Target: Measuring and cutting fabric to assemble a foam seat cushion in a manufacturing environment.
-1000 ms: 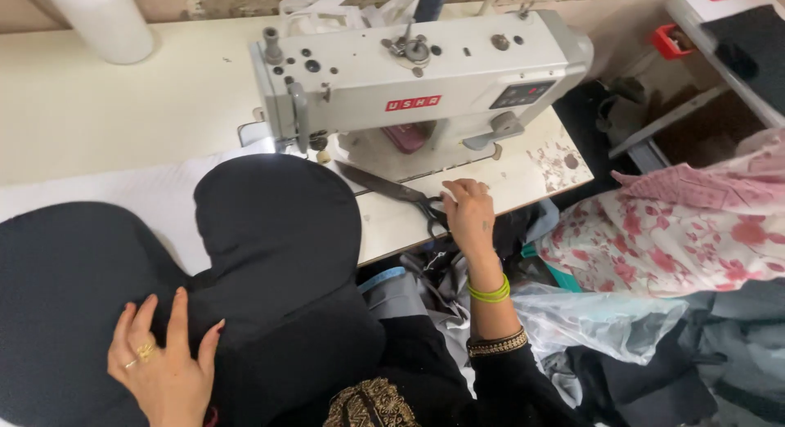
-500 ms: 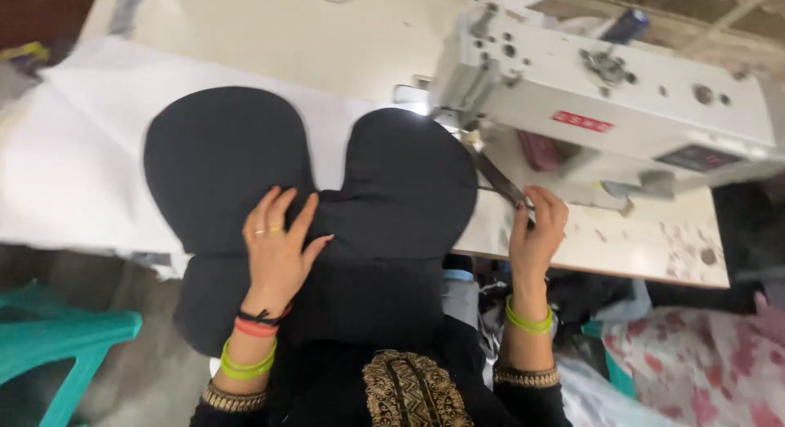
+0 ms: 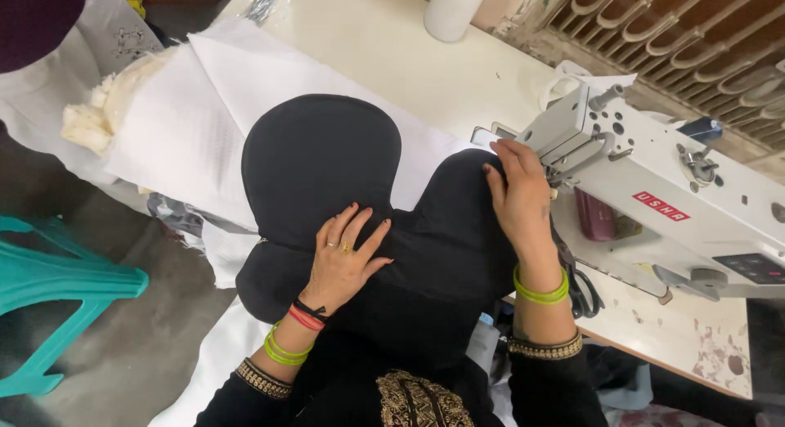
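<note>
Head view: the left hand [image 3: 347, 259] lies flat, fingers spread, on the black fabric piece [image 3: 360, 206] on the counter [image 3: 384, 51]. The right hand [image 3: 517, 194] presses its edge at the sewing machine [image 3: 679, 206]; its fingers seem together, the needle hidden.

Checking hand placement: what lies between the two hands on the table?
In the head view, only black padded fabric lies between the left hand and right hand; both rest on it.

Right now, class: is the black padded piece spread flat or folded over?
Spread flat. The black padded piece shows both rounded lobes, with the left hand and right hand pressing on it.
</note>
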